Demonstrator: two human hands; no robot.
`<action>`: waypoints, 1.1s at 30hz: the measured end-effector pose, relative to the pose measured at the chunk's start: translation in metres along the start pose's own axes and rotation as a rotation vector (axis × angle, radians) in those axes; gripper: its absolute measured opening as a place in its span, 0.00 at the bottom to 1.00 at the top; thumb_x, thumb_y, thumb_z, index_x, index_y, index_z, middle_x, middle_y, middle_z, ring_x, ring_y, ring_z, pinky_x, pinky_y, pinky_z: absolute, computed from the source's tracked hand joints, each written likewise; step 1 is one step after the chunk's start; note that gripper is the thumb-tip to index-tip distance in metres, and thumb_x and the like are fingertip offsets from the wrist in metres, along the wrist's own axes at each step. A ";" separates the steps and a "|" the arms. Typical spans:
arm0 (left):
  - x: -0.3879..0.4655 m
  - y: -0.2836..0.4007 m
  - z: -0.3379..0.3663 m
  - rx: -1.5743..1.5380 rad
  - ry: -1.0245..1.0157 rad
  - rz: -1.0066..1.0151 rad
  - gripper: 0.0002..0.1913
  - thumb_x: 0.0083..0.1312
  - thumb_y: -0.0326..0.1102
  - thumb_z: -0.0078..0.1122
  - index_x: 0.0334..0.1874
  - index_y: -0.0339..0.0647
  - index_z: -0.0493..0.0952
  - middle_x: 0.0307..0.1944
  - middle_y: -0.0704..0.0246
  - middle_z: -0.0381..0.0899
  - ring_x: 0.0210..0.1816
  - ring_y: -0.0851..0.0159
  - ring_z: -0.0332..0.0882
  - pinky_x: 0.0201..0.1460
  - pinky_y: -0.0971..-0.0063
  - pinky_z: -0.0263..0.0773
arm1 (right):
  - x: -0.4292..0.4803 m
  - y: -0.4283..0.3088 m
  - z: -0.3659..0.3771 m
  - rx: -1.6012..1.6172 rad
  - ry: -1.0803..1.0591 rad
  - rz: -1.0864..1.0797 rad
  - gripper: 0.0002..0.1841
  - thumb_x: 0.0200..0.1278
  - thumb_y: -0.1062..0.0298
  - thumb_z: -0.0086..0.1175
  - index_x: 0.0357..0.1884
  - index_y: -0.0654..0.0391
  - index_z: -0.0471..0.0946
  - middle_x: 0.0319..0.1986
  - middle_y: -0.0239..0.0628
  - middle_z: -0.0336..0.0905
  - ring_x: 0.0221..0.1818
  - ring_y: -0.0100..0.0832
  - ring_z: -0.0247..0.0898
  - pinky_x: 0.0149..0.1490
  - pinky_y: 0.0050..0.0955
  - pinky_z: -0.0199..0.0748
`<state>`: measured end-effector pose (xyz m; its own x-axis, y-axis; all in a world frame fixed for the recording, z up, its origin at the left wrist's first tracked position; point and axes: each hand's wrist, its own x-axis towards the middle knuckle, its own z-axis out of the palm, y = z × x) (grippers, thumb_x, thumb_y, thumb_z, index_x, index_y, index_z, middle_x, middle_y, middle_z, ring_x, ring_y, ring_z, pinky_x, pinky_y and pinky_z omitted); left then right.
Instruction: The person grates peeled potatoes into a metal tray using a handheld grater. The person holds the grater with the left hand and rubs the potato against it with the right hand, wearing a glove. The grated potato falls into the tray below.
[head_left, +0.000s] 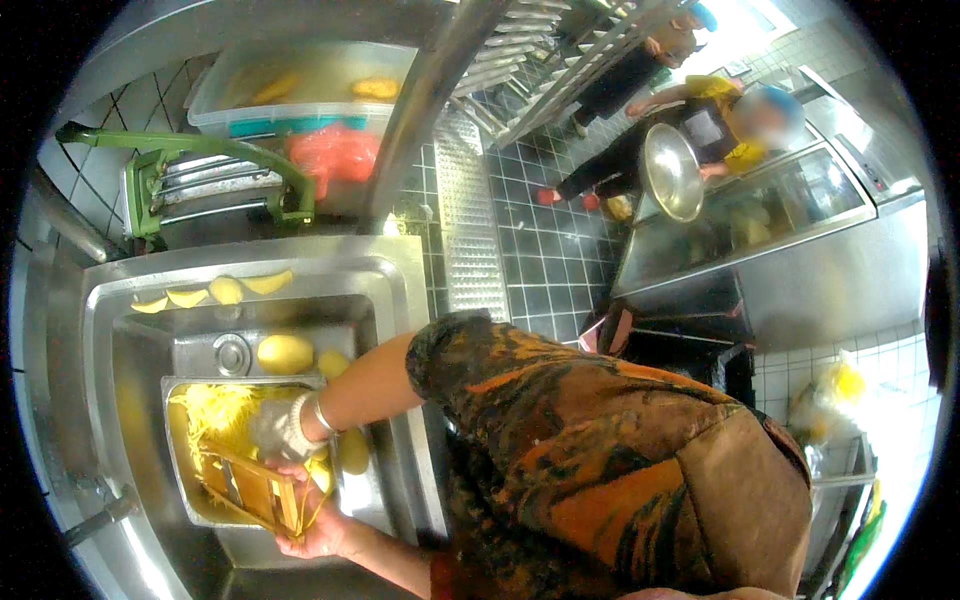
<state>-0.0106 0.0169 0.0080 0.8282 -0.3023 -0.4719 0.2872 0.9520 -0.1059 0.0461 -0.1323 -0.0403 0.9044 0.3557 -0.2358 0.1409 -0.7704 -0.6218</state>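
Note:
My left hand (319, 521) is bare and grips the near end of a wooden-framed grater (255, 480). The grater slants down into a rectangular metal pan (178, 491), which sits in a stainless steel sink (97, 330). Pale yellow shreds (217, 409), apparently potato, are heaped at one end of the pan. My right hand (281, 427), in a knitted glove, is over the pan beside the shreds and the grater; its fingers are hidden or blurred. A peeled potato (285, 354) lies in the sink near the drain (232, 354), and others lie partly behind my right arm.
Several potato slices (225, 289) line the sink's ledge. Beyond it stand a green-framed hand-operated device (142, 187), a red plastic bag (337, 154) and a clear plastic bin (300, 82). A co-worker (720, 135) holds a metal bowl (673, 172); another person (622, 75) stands behind.

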 end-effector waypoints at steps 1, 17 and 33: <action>-0.001 0.003 0.000 -0.026 0.014 0.009 0.56 0.36 0.34 0.67 0.75 0.35 0.53 0.74 0.50 0.50 0.70 0.40 0.51 0.66 0.44 0.55 | 0.000 -0.002 0.002 0.002 0.043 0.005 0.11 0.52 0.61 0.62 0.36 0.53 0.80 0.34 0.42 0.79 0.42 0.45 0.78 0.42 0.43 0.76; 0.000 0.001 0.014 0.066 -0.030 0.056 0.41 0.45 0.48 0.63 0.65 0.45 0.68 0.65 0.56 0.68 0.63 0.36 0.65 0.60 0.41 0.63 | 0.011 0.013 -0.015 -0.279 0.051 0.097 0.27 0.47 0.49 0.66 0.40 0.61 0.73 0.35 0.53 0.80 0.39 0.49 0.80 0.42 0.41 0.78; 0.004 0.000 0.005 0.058 -0.027 0.106 0.41 0.48 0.50 0.60 0.66 0.42 0.65 0.62 0.53 0.67 0.60 0.33 0.67 0.60 0.36 0.65 | 0.007 0.014 0.003 0.096 0.097 0.046 0.18 0.57 0.56 0.57 0.47 0.55 0.78 0.41 0.47 0.79 0.45 0.54 0.76 0.48 0.43 0.75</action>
<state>-0.0048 0.0153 0.0107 0.8677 -0.2019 -0.4543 0.2238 0.9746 -0.0058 0.0532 -0.1389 -0.0525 0.9442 0.2651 -0.1953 0.0635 -0.7287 -0.6819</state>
